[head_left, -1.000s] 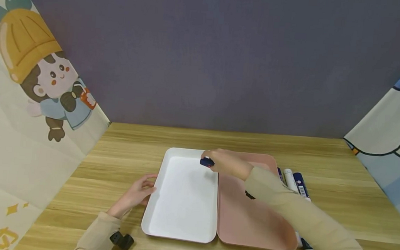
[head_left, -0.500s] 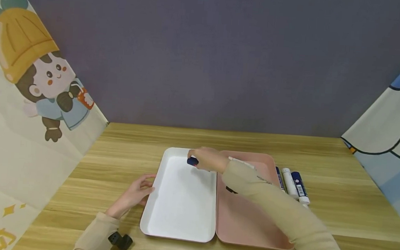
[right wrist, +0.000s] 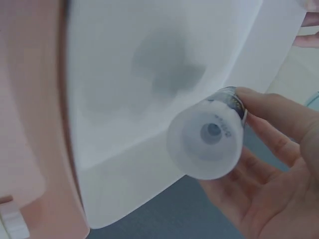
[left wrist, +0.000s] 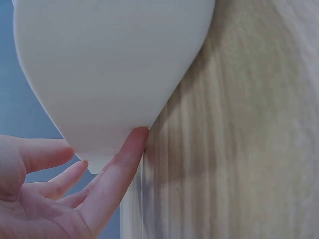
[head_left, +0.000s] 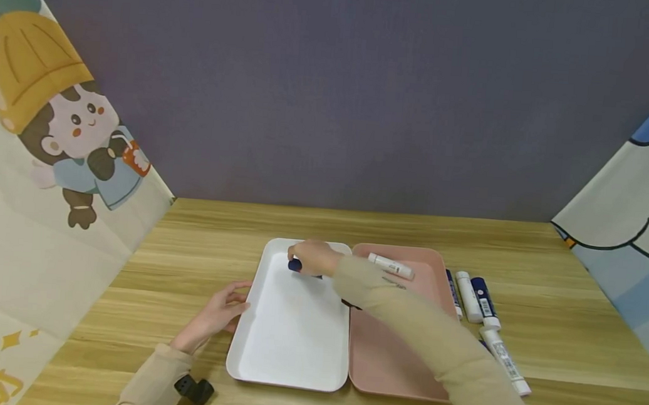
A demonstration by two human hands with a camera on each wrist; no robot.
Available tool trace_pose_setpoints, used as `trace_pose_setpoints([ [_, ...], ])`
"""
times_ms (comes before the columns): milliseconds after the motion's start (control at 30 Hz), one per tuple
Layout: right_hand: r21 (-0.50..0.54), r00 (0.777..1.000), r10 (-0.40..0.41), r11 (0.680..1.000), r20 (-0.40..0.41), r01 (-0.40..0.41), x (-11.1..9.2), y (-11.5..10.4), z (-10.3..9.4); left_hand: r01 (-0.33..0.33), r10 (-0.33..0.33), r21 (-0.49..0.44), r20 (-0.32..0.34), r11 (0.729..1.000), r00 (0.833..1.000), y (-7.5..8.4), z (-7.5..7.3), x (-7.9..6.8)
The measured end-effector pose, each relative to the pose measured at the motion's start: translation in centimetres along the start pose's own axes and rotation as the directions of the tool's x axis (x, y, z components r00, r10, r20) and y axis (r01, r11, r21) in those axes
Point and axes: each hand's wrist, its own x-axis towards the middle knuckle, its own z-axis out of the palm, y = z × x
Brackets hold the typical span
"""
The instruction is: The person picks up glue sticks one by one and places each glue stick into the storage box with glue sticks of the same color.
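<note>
A white tray (head_left: 292, 344) lies beside a pink tray (head_left: 386, 373) on the wood table. Over the far part of the white tray, my right hand (head_left: 312, 257) holds a glue stick (head_left: 294, 265) with a dark blue end. In the right wrist view the white, hollow end of this glue stick (right wrist: 204, 139) faces the camera, with thumb and fingers round its body; it hangs above the tray floor, where its shadow falls. My left hand (head_left: 217, 314) touches the white tray's left side, fingers fairly straight against rim and outer wall (left wrist: 114, 64).
One white tube (head_left: 391, 265) lies in the far part of the pink tray. Right of that tray, several glue sticks (head_left: 468, 297) in white and dark blue lie on the table (head_left: 565, 320). A dark panel (head_left: 331, 102) stands behind. My right forearm crosses the pink tray.
My right hand has moved left with the glue stick, from the trays' shared edge to over the white tray. The tube in the pink tray has come into view. My left hand stays put.
</note>
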Motion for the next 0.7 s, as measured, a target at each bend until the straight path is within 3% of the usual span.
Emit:
trace_pose_setpoints([
  [700,-0.007,0.997,-0.013,1.000,0.071,0.013,1.4,0.6,1.1,0.003,-0.003,-0.014,0.002,1.000,1.000,0.0,0.5,0.7],
])
